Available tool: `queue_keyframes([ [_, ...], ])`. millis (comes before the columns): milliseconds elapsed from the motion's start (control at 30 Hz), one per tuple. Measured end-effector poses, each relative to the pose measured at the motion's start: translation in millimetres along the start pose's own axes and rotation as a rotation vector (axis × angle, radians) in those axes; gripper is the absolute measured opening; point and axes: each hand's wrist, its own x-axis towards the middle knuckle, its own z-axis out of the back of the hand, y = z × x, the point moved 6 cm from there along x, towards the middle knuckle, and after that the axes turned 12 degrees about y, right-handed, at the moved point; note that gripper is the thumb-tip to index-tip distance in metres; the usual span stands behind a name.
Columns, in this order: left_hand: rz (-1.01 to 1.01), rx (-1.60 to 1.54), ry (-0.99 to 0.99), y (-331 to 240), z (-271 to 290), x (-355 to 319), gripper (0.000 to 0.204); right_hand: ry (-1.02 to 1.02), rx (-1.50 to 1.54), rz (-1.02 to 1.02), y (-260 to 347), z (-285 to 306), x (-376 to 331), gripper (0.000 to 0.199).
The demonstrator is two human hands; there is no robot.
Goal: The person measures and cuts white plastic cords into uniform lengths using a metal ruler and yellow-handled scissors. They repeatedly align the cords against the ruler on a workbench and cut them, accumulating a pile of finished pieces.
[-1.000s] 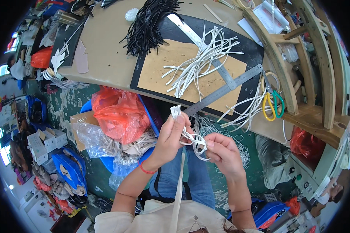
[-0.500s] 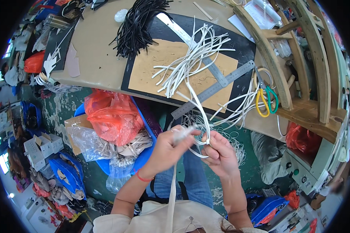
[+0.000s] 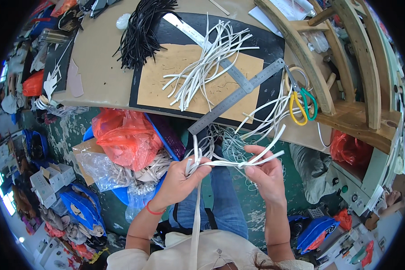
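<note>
White cords (image 3: 224, 163) stretch nearly level between a worker's 2 bare hands, below the near edge of a tan worktable (image 3: 102, 58). The left hand (image 3: 177, 180) pinches them between thumb and fingers, short ends jutting upward. A knot (image 3: 241, 164) lies nearer the right hand (image 3: 269, 180), just beside its thumb tip, with 2 loose ends slanting up and rightward. The right forefinger is spread from the thumb; how firmly they grip cannot be told.

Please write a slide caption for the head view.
Left hand grips white strips, right hand at their knot, beside a worktable with black strips, metal square and scissors.
</note>
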Motion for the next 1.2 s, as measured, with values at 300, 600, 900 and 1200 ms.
queue_keyframes([
  [300,-0.014,-0.315,0.026,9,14,-7,0.024,-0.442,-0.330,-0.005,7,100,-68,0.016],
  [600,0.004,-0.215,0.209,-2,-15,1,0.017,-0.884,-0.871,-0.023,-9,191,-144,0.024],
  [900,0.014,0.076,0.151,15,-45,8,0.023,-0.057,-0.248,-0.147,-45,6,-37,0.023],
  [1200,-0.082,0.053,-0.055,6,-38,9,0.025,-0.169,-0.222,0.200,-31,-10,-11,0.023],
])
